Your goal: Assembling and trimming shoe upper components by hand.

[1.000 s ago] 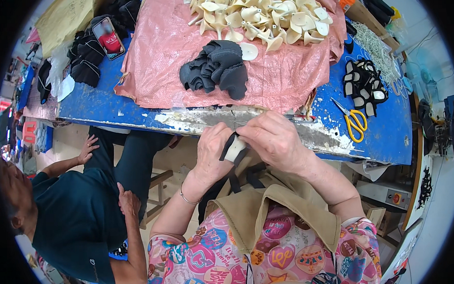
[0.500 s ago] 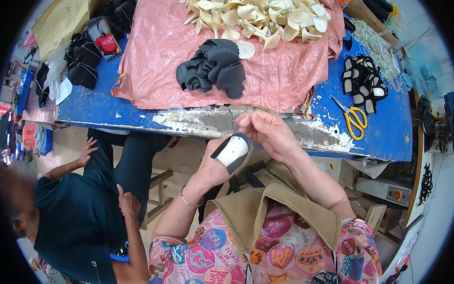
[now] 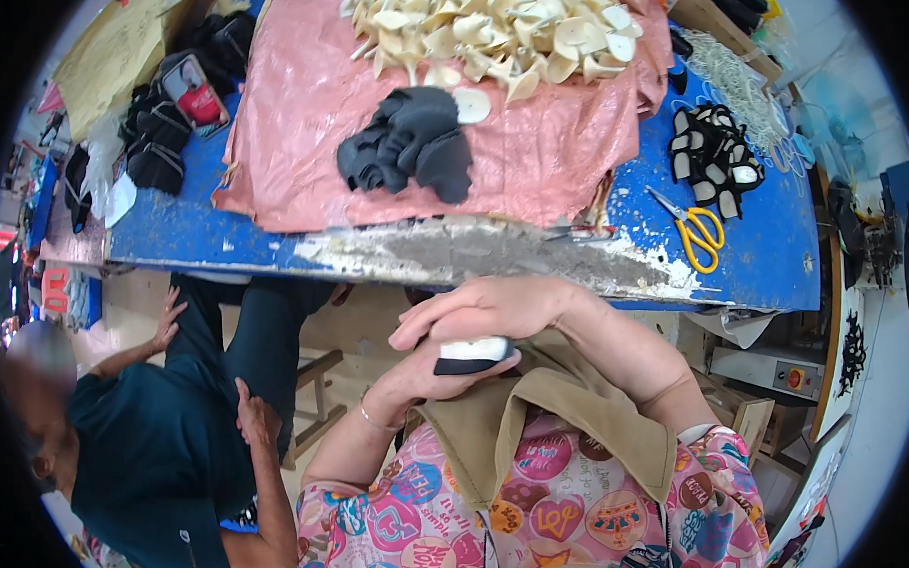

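A white rounded piece with a black covering strip round its edge [image 3: 472, 354] lies in my left hand [image 3: 415, 374], whose fingers are closed about it below. Over its top rests my right hand [image 3: 500, 307], palm down and fingers stretched out to the left. That hand hides part of the piece and the left fingers. Beyond them, a heap of dark grey cut-out pieces [image 3: 407, 145] sits on a pink woven sheet [image 3: 289, 120]. Behind it is a pile of cream moulded pieces with narrow stems [image 3: 496, 32], and a flat white oval piece [image 3: 472, 105] lies between.
Yellow-handled scissors [image 3: 700, 237] and a bunch of black-and-white pieces [image 3: 715, 160] lie at the right of the blue table [image 3: 774, 273]. A phone [image 3: 197, 96] rests among black items at the left. A person in dark clothes [image 3: 150, 455] sits close on my left.
My right hand has come down from beside the piece and now lies flat over it. The piece is lower and turned, with its black edge toward me.
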Demonstrator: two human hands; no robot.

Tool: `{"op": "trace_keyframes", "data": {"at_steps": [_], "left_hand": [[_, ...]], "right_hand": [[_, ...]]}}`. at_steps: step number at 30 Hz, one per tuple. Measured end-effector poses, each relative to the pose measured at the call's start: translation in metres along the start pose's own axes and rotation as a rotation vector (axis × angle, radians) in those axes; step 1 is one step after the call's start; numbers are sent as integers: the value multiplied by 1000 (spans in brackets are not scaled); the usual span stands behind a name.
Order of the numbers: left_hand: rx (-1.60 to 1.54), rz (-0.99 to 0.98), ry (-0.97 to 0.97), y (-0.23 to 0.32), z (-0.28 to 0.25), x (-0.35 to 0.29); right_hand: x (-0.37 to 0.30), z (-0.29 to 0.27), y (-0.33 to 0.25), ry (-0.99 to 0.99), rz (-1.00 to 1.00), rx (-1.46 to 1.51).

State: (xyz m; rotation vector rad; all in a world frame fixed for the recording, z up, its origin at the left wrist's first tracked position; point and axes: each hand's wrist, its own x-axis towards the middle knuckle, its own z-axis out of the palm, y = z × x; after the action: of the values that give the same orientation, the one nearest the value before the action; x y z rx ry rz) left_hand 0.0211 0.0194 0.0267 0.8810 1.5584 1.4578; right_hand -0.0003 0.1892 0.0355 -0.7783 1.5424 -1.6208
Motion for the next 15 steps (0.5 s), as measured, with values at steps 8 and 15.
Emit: {"op": "trace_keyframes", "data": {"at_steps": [8,15], "left_hand": [[-211,153,498,-19,6,7],[-111,69,767,-36,7,24]], "right_hand": [[-1,7,-5,366,-106,234],[8,14,0,630,-307,233]]}}
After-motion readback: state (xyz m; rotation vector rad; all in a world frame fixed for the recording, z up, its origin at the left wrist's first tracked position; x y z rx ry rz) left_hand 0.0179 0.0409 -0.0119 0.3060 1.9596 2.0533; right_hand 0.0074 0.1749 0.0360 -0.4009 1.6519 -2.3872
